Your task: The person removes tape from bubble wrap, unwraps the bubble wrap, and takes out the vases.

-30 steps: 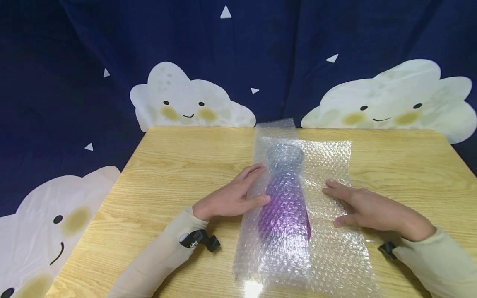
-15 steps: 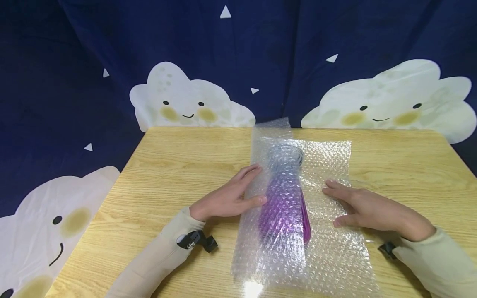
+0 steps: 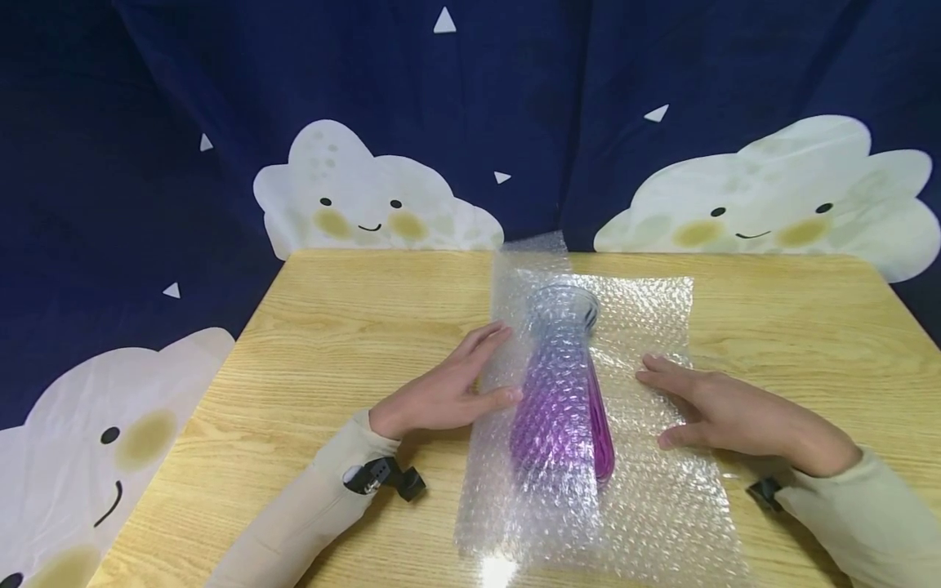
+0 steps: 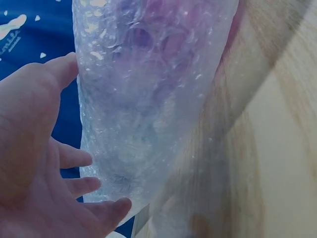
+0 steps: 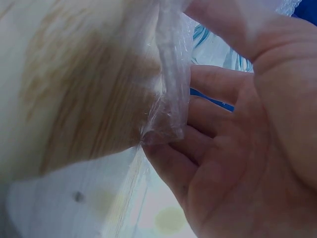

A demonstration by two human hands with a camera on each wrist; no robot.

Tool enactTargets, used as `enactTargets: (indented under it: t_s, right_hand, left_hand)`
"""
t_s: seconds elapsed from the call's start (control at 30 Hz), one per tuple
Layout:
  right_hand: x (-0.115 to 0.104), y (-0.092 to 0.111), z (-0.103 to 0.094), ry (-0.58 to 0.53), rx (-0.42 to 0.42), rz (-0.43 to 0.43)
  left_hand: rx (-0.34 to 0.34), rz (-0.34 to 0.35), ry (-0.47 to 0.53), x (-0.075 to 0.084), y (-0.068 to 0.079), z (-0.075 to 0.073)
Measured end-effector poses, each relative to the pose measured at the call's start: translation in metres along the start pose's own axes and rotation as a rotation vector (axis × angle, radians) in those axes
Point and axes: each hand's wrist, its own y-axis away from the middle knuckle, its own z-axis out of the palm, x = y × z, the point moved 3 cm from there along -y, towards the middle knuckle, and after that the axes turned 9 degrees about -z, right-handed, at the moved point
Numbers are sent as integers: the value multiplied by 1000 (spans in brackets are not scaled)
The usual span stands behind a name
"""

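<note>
A glass vase [image 3: 600, 433], purple at its wide end and pale blue toward the rim, lies on a sheet of bubble wrap [image 3: 662, 506]. The sheet's left flap is folded over most of it, leaving a strip of its right side uncovered. My left hand [image 3: 444, 392] touches the flap's left side with fingers and thumb spread; in the left wrist view the fingertips meet the wrap [image 4: 133, 114]. On the right, my right hand [image 3: 735, 412] rests at the sheet's right edge, fingers extended. The right wrist view shows the wrap's edge [image 5: 171, 99] against its fingers.
The wooden table [image 3: 353, 327] spreads around the wrap on both sides. A dark blue curtain [image 3: 544, 98] with printed clouds and white triangles hangs behind it. Black wrist cameras [image 3: 385, 475] sit on the sleeves.
My left hand has drawn slightly left, and the folded flap has shifted left with it. More of the vase's right side and rim now shows. My right hand has stayed put.
</note>
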Motion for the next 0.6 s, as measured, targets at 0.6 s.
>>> enactTargets:
  t_s: [0.6]
  right_hand:
    - [2, -1, 0, -8, -8, 9]
  left_hand:
    - [38, 80, 2, 7, 2, 3]
